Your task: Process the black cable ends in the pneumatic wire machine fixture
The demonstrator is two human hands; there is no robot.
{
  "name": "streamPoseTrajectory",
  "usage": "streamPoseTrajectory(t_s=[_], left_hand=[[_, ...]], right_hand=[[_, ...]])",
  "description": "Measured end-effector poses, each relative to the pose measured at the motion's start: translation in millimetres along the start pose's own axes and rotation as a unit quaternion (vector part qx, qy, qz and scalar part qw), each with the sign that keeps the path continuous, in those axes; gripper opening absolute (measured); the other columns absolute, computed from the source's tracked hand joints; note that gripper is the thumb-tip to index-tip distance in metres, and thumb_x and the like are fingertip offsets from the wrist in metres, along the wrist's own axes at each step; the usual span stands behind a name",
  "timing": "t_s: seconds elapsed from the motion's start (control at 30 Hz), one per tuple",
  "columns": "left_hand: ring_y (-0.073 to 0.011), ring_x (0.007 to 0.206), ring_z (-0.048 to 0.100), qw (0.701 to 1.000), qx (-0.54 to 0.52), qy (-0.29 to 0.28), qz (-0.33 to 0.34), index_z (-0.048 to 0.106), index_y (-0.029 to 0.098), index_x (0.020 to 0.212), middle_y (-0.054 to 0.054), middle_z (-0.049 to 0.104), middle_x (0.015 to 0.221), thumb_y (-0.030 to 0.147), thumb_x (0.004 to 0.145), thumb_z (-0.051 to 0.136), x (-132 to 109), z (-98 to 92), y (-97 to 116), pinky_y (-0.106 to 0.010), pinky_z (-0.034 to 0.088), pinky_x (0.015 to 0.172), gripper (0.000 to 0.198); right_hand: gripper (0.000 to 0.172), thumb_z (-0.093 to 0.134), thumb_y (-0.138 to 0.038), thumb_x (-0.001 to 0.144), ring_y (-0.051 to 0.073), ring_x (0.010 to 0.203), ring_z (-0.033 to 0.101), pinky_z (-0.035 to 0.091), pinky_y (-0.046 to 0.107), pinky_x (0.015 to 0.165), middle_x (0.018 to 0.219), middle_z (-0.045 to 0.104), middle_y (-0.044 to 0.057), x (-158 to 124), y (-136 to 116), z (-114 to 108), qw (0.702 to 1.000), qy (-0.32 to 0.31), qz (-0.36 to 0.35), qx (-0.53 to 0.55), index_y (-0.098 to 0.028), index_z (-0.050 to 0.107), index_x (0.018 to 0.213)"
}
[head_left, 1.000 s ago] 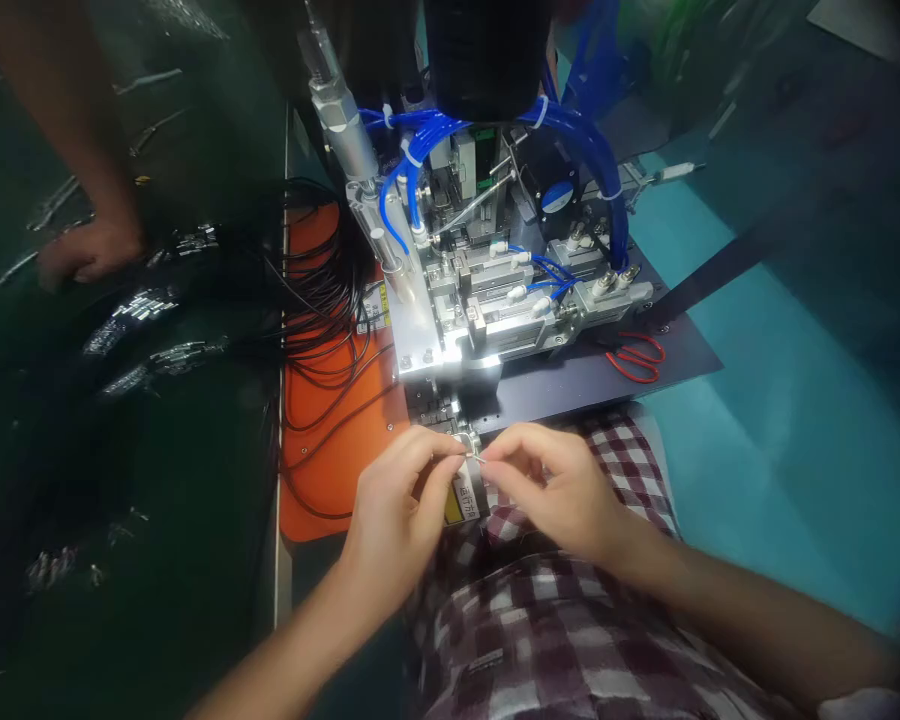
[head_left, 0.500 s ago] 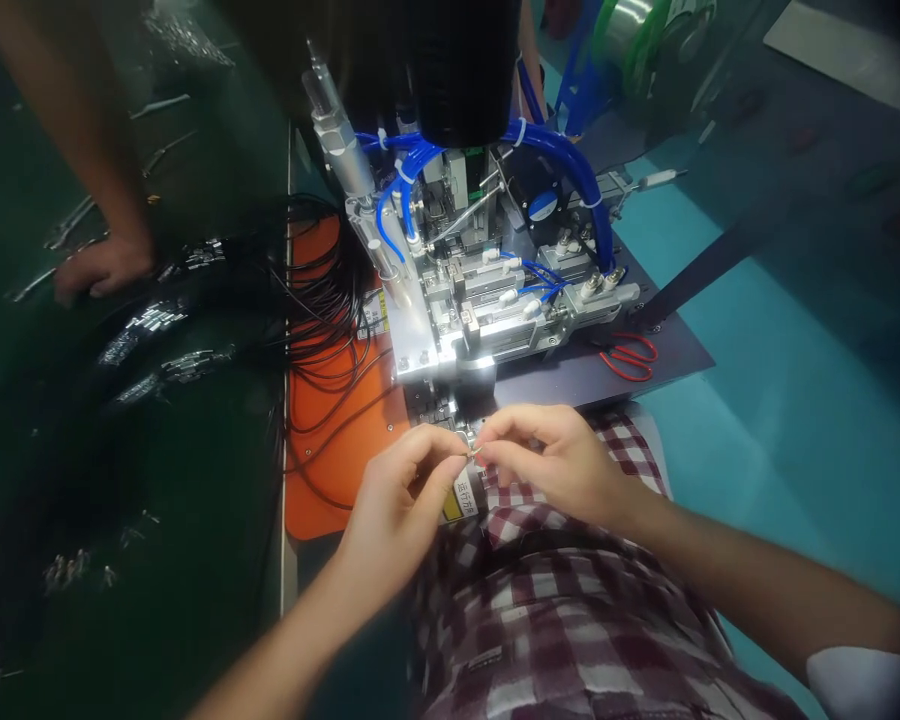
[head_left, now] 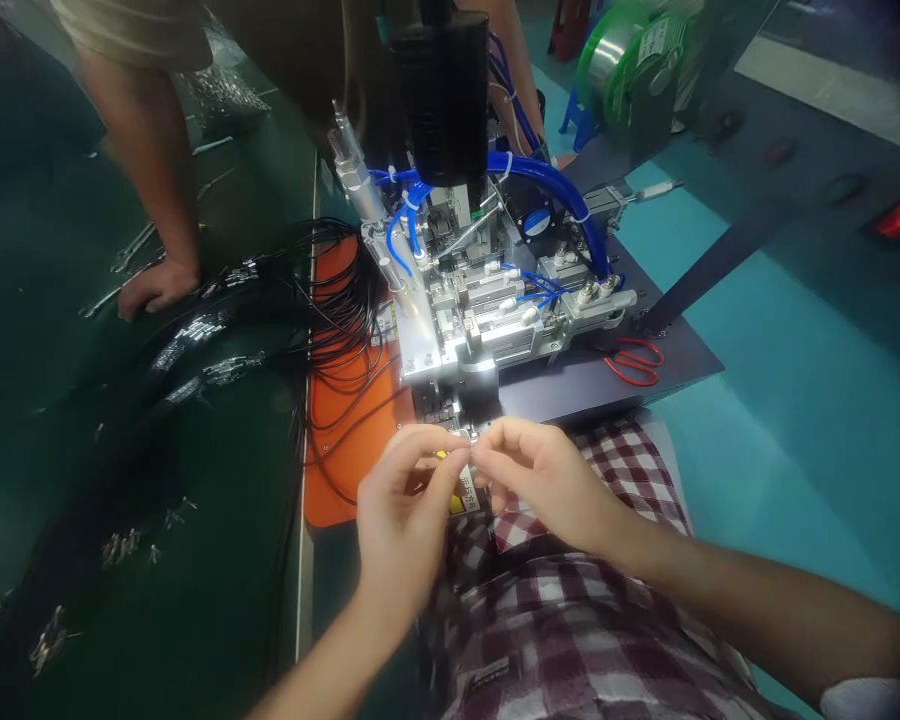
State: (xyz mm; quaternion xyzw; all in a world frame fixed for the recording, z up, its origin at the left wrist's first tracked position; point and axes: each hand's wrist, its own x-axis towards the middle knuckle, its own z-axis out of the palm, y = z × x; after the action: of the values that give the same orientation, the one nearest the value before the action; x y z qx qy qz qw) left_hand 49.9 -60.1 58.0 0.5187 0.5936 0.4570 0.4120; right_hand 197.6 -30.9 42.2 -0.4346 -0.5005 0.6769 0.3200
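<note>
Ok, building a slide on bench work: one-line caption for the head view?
Left hand and right hand pinch a small metal part in front of a blue-hosed fixture.

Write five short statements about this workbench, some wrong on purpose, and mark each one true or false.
1. The left hand and right hand pinch a small metal part between their fingertips. True.
2. Black cables loop over the orange mat. True.
3. The red-handled scissors lie on the orange mat. False: they lie on the dark plate, to the right of the machine.
4. The hoses on the machine are yellow. False: they are blue.
5. Another person's hand rests on the green bench at the left. True.
</note>
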Motion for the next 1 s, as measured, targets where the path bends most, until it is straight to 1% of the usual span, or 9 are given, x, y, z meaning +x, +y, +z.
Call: streamPoseTrajectory(t_s=[0.1,0.3,0.37,0.57,0.63,0.77,0.87,0.93,1.0], left_hand=[[-0.0077,0.063,0.05,0.999,0.011,0.044,-0.02,0.066,0.019,0.081,0.002,0.059,0.074,0.026,0.083,0.065,-5.7,-1.0,-1.8,-0.018,0.04,0.056,0.007],[-0.0045,0.05,0.039,0.985,-0.099,0.012,-0.141,0.063,0.015,0.077,0.004,0.049,0.059,0.036,0.082,0.067,-0.6,-11.7,-8.2,-0.018,0.03,0.047,0.022],[-0.0046,0.05,0.038,0.983,-0.103,-0.007,-0.149,0.062,0.015,0.077,0.004,0.048,0.058,0.036,0.083,0.066,0.5,-13.4,-9.2,-0.018,0.029,0.047,0.022],[-0.0127,0.064,0.052,0.999,0.039,0.01,0.022,0.066,0.018,0.076,-0.002,0.061,0.07,0.031,0.08,0.067,-4.7,-14.3,-9.2,-0.024,0.041,0.058,0.013],[-0.015,0.07,0.056,0.997,0.058,-0.016,0.056,0.067,0.018,0.074,-0.004,0.064,0.075,0.029,0.079,0.067,-5.0,-14.6,-11.2,-0.026,0.044,0.064,0.012],[-0.0064,0.049,0.039,0.989,-0.045,-0.039,-0.135,0.061,0.016,0.072,0.003,0.051,0.057,0.035,0.081,0.067,0.0,-16.5,-15.3,-0.02,0.029,0.047,0.022],[-0.0029,0.046,0.034,0.97,-0.132,-0.04,-0.201,0.058,0.014,0.071,0.004,0.05,0.059,0.036,0.077,0.071,4.1,-19.0,-13.0,-0.018,0.022,0.045,0.026],[-0.0016,0.045,0.035,0.961,-0.16,-0.051,-0.218,0.057,0.013,0.069,0.004,0.05,0.061,0.034,0.075,0.073,6.0,-21.2,-9.4,-0.017,0.021,0.045,0.027],[-0.0006,0.043,0.034,0.951,-0.175,-0.081,-0.243,0.057,0.012,0.068,0.005,0.048,0.058,0.034,0.074,0.073,7.3,-23.5,-6.1,-0.017,0.018,0.045,0.028]], right_hand=[[0.014,0.055,-0.026,0.09,0.011,0.058,0.057,0.039,0.025,0.06,0.067,0.062,-0.003,-1.8,1.6,-2.9,0.962,0.057,-0.149,-0.219,-0.019,0.06,0.08],[0.013,0.058,-0.027,0.091,0.012,0.062,0.055,0.03,0.029,0.06,0.086,0.071,0.002,9.1,3.0,-12.6,0.76,0.098,-0.421,-0.485,-0.017,0.064,0.095],[0.016,0.052,-0.021,0.093,0.012,0.06,0.052,0.027,0.03,0.058,0.079,0.071,0.002,12.5,-2.3,-12.9,0.732,0.078,-0.457,-0.499,-0.017,0.067,0.087],[0.026,0.05,-0.021,0.089,0.009,0.049,0.046,0.03,0.025,0.05,0.059,0.059,0.0,15.5,-14.3,-11.3,0.936,-0.095,-0.155,-0.302,-0.015,0.06,0.065],[0.031,0.044,-0.02,0.092,0.008,0.043,0.045,0.033,0.023,0.046,0.056,0.058,-0.001,14.0,-10.9,-10.9,0.95,-0.151,-0.079,-0.262,-0.015,0.057,0.064],[0.025,0.047,-0.031,0.094,0.01,0.05,0.054,0.038,0.024,0.051,0.072,0.067,0.002,8.0,1.6,-8.0,0.952,-0.073,-0.117,-0.273,-0.014,0.063,0.085],[0.016,0.059,-0.032,0.089,0.012,0.06,0.056,0.034,0.028,0.059,0.078,0.07,0.001,7.4,5.5,-6.0,0.837,0.059,-0.346,-0.421,-0.018,0.066,0.091],[0.018,0.055,-0.026,0.092,0.011,0.058,0.053,0.029,0.03,0.058,0.071,0.069,0.0,10.6,2.3,-7.4,0.738,0.061,-0.449,-0.499,-0.018,0.066,0.081],[0.028,0.049,-0.025,0.096,0.011,0.055,0.049,0.027,0.031,0.057,0.064,0.065,-0.001,14.8,-4.3,-12.0,0.694,0.043,-0.479,-0.536,-0.017,0.064,0.073]])
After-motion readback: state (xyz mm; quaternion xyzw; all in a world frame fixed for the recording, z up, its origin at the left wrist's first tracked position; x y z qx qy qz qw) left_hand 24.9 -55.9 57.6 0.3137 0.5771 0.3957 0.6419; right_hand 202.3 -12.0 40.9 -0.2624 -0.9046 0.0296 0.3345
